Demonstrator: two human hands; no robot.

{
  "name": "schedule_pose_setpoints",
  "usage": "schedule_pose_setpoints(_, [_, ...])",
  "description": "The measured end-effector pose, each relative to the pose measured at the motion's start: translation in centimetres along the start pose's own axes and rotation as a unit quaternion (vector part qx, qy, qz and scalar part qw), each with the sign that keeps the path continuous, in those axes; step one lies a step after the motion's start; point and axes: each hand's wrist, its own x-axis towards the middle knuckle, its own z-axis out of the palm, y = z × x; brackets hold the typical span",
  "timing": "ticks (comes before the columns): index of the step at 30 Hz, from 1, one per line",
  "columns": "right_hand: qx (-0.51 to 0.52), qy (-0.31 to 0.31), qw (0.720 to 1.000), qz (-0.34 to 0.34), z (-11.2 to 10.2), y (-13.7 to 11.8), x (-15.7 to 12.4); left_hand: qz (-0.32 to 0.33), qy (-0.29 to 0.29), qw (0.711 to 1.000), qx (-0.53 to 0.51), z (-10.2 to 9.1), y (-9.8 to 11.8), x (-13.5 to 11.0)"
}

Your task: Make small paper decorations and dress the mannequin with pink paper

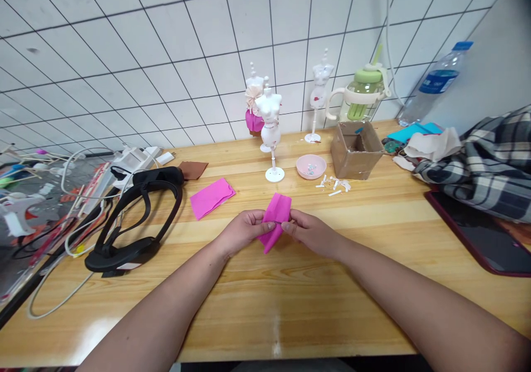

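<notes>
Between my two hands, just above the wooden table (286, 305), is a folded piece of bright pink crepe paper (277, 209). My left hand (244, 230) pinches its left edge, thumb on top. On the opposite edge my right hand (311, 231) grips it the same way, the thumbs nearly meeting at the middle. The fingers beneath the paper are partly hidden. A second folded pink sheet (212, 198) lies flat to the left. Behind my hands stands a small white dress-form mannequin (270, 120).
Farther back are a mannequin in pink and cream paper (254, 109) and another bare one (319, 87). A pink dish (311, 167), cardboard box (357, 151) and green-lidded jug (365, 93) stand right of centre. A black headset strap (136, 223) lies left, a tablet (481, 234) right.
</notes>
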Motion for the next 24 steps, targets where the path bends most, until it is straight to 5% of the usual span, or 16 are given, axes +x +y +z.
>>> schedule_pose_setpoints(24, [0.013, 0.009, 0.999, 0.044, -0.16, -0.52, -0.27, -0.015, 0.049, 0.998, -0.031, -0.21, -0.46, 0.04])
